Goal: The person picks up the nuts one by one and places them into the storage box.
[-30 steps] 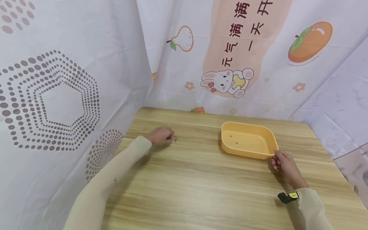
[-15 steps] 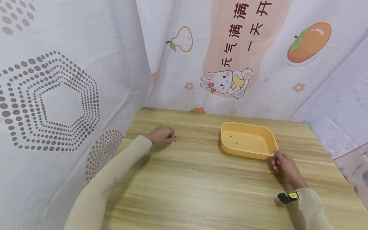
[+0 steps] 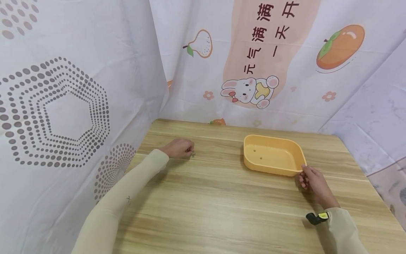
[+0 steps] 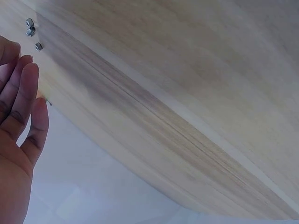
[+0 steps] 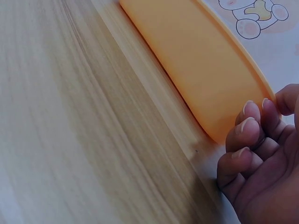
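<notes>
My left hand (image 3: 179, 148) is low over the left part of the table, beside a few small metal nuts (image 3: 194, 154). In the left wrist view, the thumb and index fingertips come close together near the nuts (image 4: 30, 31), while the other fingers (image 4: 29, 86) are only slightly bent. Whether a nut sits between those fingertips is hidden. My right hand (image 3: 317, 184) pinches the near right corner of a shallow yellow plastic tray (image 3: 272, 169) by its rim, thumb on top and fingers curled below. Inside the tray lie two small nuts (image 3: 261, 158).
Wood-grain boards form the tabletop (image 3: 215, 197). A printed curtain (image 3: 196, 81) hangs along the back edge, and a dotted one (image 3: 73, 116) closes the left side. Around the right wrist is a black strap mount (image 3: 316, 218).
My left hand has shifted slightly to the right, toward the nuts. The right hand and the yellow tray have stayed in place.
</notes>
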A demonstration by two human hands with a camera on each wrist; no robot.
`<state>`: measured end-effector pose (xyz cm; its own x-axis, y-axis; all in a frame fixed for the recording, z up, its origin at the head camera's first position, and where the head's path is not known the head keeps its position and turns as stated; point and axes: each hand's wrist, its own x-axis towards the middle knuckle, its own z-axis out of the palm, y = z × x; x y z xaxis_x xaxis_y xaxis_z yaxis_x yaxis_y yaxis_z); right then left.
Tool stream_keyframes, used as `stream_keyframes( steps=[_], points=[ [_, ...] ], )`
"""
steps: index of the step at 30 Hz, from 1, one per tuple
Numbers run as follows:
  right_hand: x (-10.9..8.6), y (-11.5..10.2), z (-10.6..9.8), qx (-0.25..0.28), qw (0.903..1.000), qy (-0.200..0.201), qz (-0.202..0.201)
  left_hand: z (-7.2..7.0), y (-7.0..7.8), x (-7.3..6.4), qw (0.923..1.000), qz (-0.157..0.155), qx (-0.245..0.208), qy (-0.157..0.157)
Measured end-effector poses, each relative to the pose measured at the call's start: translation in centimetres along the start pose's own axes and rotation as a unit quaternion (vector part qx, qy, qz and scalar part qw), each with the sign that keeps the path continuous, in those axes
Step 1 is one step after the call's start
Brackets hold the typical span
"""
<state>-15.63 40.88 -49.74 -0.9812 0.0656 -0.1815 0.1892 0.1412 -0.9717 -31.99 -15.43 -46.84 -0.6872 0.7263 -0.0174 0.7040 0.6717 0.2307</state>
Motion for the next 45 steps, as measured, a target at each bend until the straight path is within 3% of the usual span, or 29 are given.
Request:
stream_keyframes(
  steps=[33, 45],
  points=[
    [-0.3, 0.0, 0.1, -0.008, 1.0000, 0.002, -0.002, -0.2, 1.0, 1.6, 0.9991, 0.034, 0.001, 0.024],
    [-0.1, 0.0, 0.0, -0.004, 1.0000, 0.001, 0.003, -0.5, 1.8, 2.7, 0.9995, 0.028, 0.016, 0.003]
  ],
)
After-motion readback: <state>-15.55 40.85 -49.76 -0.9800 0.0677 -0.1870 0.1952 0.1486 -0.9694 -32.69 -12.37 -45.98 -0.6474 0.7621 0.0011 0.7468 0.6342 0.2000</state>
